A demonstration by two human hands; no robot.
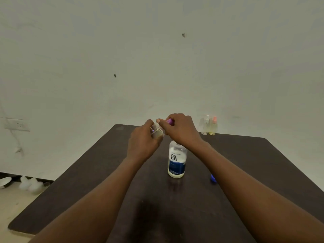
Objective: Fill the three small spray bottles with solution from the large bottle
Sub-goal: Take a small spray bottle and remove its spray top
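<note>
Bare forearms (98, 195) reach over the dark bench (73, 193). Left grip (143, 137) curls round a small spray bottle (157, 133), raised near the large bottle (176, 159); right grip (180, 130) pinches its purple spray head (169, 121). It looks light, smooth plastic, probably slippery when wet: hold round the body.

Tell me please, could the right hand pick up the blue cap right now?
Probably not yet: the right hand pinches the purple sprayer top, though the blue cap lies uncovered on the table.

Dark brown table (98, 181), blue-and-white labelled large bottle (176, 160), purple spray cap (169, 121).
</note>
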